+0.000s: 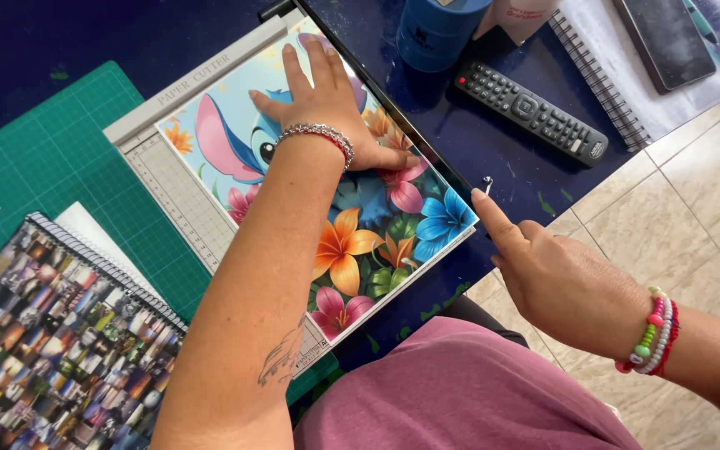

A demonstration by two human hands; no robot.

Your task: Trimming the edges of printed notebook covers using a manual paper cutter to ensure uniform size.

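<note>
Left hand (327, 104), fingers spread flat, presses a glossy printed sheet of cartoon character and flowers (360, 225) onto a grey paper trimmer board (178, 179). Right hand (556, 279), holding nothing, points its forefinger at the sheet's right corner. A black remote control (532, 112) lies beyond the trimmer.

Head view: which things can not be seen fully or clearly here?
- Printed sheet: its middle is hidden under the left hand and forearm.
- Paper cutter: its near corner is covered by the forearm.
- Blue cup: its top is cut off by the upper edge.
- Phone: partly cut off by the upper edge.
- Small metal piece near the right hand: too small to identify.
</note>
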